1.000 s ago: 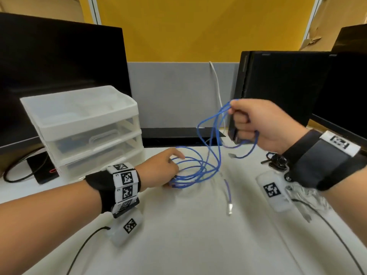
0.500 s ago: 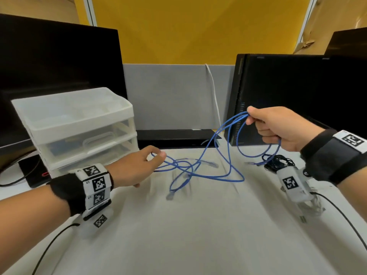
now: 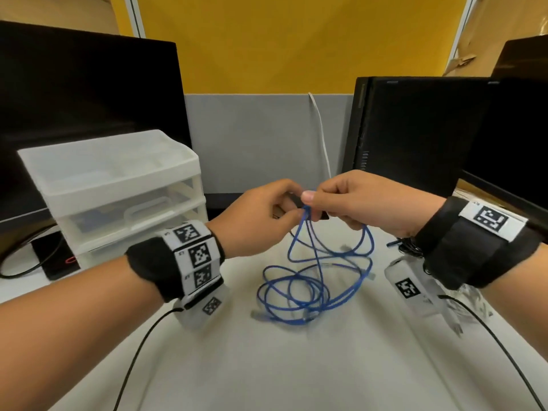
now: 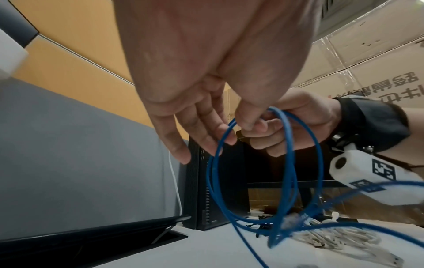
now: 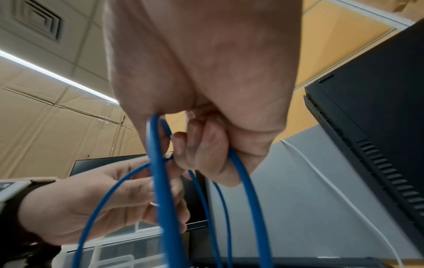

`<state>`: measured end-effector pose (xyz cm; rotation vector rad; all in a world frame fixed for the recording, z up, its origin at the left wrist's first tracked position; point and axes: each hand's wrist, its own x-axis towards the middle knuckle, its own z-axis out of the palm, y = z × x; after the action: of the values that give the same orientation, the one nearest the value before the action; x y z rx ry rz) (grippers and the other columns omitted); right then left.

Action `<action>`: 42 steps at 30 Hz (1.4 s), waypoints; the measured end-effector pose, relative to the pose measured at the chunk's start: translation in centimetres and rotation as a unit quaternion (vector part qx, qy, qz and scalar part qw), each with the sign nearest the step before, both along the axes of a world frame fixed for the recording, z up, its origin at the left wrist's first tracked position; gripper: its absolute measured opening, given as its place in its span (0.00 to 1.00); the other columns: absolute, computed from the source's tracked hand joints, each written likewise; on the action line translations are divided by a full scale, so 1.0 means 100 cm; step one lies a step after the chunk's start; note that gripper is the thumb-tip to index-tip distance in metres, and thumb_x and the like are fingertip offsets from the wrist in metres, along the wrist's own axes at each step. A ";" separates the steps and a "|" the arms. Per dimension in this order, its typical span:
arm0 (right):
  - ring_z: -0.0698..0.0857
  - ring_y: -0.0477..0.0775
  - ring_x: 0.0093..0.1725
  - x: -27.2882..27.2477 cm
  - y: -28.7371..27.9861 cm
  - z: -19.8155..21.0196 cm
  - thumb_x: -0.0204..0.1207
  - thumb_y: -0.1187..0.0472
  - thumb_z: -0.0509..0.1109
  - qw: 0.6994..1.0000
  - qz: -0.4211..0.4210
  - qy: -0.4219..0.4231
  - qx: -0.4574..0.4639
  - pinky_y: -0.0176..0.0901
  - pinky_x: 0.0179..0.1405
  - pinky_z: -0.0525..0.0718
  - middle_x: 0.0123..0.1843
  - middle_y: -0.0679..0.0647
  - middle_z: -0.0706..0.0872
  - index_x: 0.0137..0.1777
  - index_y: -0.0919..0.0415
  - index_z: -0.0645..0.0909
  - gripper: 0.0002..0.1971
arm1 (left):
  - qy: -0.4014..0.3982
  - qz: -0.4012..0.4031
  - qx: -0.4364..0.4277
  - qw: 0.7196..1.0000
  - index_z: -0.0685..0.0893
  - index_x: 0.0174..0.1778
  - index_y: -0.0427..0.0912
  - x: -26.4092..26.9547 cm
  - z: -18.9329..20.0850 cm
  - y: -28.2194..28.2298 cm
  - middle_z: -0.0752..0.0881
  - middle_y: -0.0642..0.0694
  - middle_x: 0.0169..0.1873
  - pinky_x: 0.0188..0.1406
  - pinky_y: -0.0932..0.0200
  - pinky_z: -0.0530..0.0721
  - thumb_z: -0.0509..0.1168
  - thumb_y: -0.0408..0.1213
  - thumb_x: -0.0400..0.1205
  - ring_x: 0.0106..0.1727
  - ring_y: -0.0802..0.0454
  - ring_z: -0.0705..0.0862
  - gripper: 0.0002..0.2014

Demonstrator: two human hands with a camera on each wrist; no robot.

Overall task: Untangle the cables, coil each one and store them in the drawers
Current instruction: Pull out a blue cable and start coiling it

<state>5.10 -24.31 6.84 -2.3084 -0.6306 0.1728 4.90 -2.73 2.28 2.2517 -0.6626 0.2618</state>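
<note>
A long blue cable (image 3: pixel 297 232) hangs in several loose loops from both hands, and its lower loops and plugs lie on the white table (image 3: pixel 267 366). My right hand (image 3: pixel 311 203) grips a bunch of loops between thumb and curled fingers; the strands (image 5: pixel 160 181) drop from its fist. My left hand (image 3: pixel 292 212) meets it from the left and pinches one strand (image 4: pixel 289 137) between thumb and fingers. The translucent drawer unit (image 3: pixel 118 185) stands at the left, its drawers closed.
A white cable (image 4: pixel 339 235) and a small black cable (image 3: pixel 407 247) lie on the table under my right wrist. A black PC tower (image 3: pixel 400 129) stands at the back right, a monitor (image 3: pixel 74 99) behind the drawers, and a black box (image 3: pixel 56 259) beside them.
My hands were apart with the cable stretched between them. The left hand has risen to the right hand at the centre, and the loops now hang slack onto the table.
</note>
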 end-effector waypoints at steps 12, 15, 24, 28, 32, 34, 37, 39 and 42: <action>0.85 0.56 0.28 0.027 -0.043 -0.009 0.95 0.57 0.56 0.955 -0.200 0.044 0.214 0.48 0.29 0.92 0.35 0.63 0.86 0.50 0.67 0.84 0.20 | -0.029 0.130 -0.021 0.991 0.88 0.49 0.50 0.019 -0.009 0.039 0.82 0.48 0.31 0.36 0.55 0.78 0.62 0.46 0.89 0.30 0.57 0.76 0.11; 0.79 0.52 0.23 0.047 -0.079 -0.008 0.95 0.57 0.53 0.905 -0.320 0.016 0.281 0.37 0.17 0.83 0.33 0.60 0.81 0.44 0.62 0.79 0.20 | -0.003 0.182 -0.004 0.983 0.86 0.45 0.49 0.016 -0.014 0.066 0.83 0.55 0.28 0.38 0.51 0.75 0.62 0.48 0.87 0.31 0.56 0.77 0.11; 0.83 0.51 0.32 0.055 -0.098 -0.014 0.93 0.55 0.57 0.928 -0.283 0.016 0.240 0.45 0.33 0.87 0.37 0.56 0.86 0.50 0.61 0.85 0.18 | 0.137 0.224 0.041 0.964 0.86 0.51 0.44 0.003 -0.025 0.081 0.81 0.46 0.29 0.33 0.55 0.78 0.59 0.40 0.89 0.31 0.47 0.78 0.10; 0.86 0.52 0.46 0.035 -0.066 -0.014 0.93 0.54 0.60 0.970 -0.157 0.036 0.184 0.49 0.49 0.86 0.46 0.55 0.91 0.56 0.65 0.89 0.19 | 0.148 0.190 0.060 0.969 0.82 0.64 0.49 0.001 -0.019 0.067 0.88 0.44 0.47 0.45 0.52 0.82 0.65 0.36 0.84 0.47 0.41 0.88 0.13; 0.86 0.53 0.50 0.021 -0.040 -0.006 0.94 0.52 0.60 0.982 -0.092 0.022 0.163 0.52 0.55 0.86 0.49 0.56 0.91 0.58 0.64 0.90 0.20 | 0.026 0.142 0.025 0.989 0.78 0.69 0.54 -0.007 -0.007 0.042 0.80 0.60 0.56 0.58 0.64 0.79 0.66 0.30 0.83 0.58 0.59 0.83 0.21; 0.87 0.52 0.50 0.017 -0.031 0.000 0.94 0.52 0.60 0.985 -0.072 0.010 0.153 0.52 0.55 0.85 0.50 0.57 0.91 0.57 0.64 0.90 0.20 | -0.026 0.130 0.026 0.991 0.82 0.69 0.53 -0.008 0.001 0.034 0.81 0.58 0.61 0.64 0.60 0.77 0.65 0.34 0.84 0.64 0.59 0.81 0.18; 0.87 0.52 0.48 0.012 -0.022 0.008 0.94 0.52 0.60 0.988 -0.052 0.001 0.148 0.51 0.53 0.85 0.49 0.57 0.91 0.57 0.65 0.90 0.20 | -0.091 0.078 0.054 0.991 0.86 0.66 0.54 -0.006 0.012 0.021 0.84 0.57 0.61 0.63 0.61 0.79 0.64 0.42 0.85 0.62 0.59 0.82 0.14; 0.86 0.53 0.44 0.009 -0.017 0.010 0.94 0.53 0.60 0.988 -0.043 0.005 0.151 0.49 0.48 0.84 0.45 0.58 0.90 0.57 0.66 0.89 0.20 | -0.090 0.045 0.131 0.986 0.82 0.71 0.54 0.001 0.012 0.012 0.85 0.55 0.66 0.66 0.58 0.79 0.63 0.45 0.87 0.65 0.57 0.82 0.16; 0.78 0.52 0.32 0.008 -0.011 0.011 0.94 0.52 0.60 0.987 -0.051 -0.005 0.149 0.43 0.31 0.77 0.36 0.56 0.84 0.56 0.63 0.90 0.19 | -0.004 0.043 0.255 0.966 0.75 0.78 0.57 0.016 0.004 0.005 0.85 0.51 0.68 0.67 0.50 0.82 0.62 0.50 0.88 0.66 0.49 0.83 0.20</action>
<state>5.86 -25.38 7.92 -2.0461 -0.5054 0.0158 6.46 -2.26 2.72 2.7773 -0.6957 0.1514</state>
